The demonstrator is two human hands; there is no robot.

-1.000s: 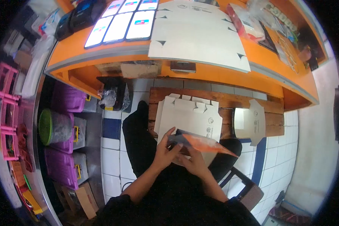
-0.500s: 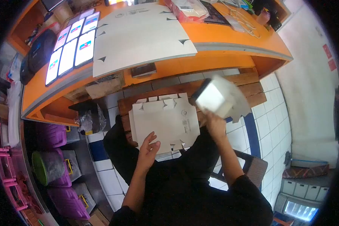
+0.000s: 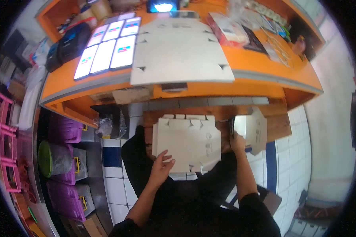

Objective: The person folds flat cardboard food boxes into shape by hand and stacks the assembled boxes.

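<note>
A stack of flat white cardboard sheets (image 3: 188, 140), with notched edges and small print, lies across my lap and the wooden bench. My left hand (image 3: 162, 168) rests at its lower left corner, fingers apart and gripping nothing. To the right of the stack, my right hand (image 3: 237, 143) is closed around the lower end of a dark-edged slab with a bright, pale face (image 3: 241, 127); blur hides its exact kind. Behind that slab is another cut white cardboard piece (image 3: 259, 130) on the bench. Part of the right fingers is hidden.
An orange desk (image 3: 261, 65) stands ahead, holding several lit phones (image 3: 103, 56), a large white cardboard sheet (image 3: 178, 51), a plastic-wrapped package (image 3: 229, 31) and a cable (image 3: 279, 49). The wooden bench (image 3: 279, 118) is below. Purple bins (image 3: 65, 197) stand at left.
My right hand has lowered the slab from a raised, tilted position to beside the stack, over the cardboard piece. My left hand stays at the stack's corner. The camera view has shifted.
</note>
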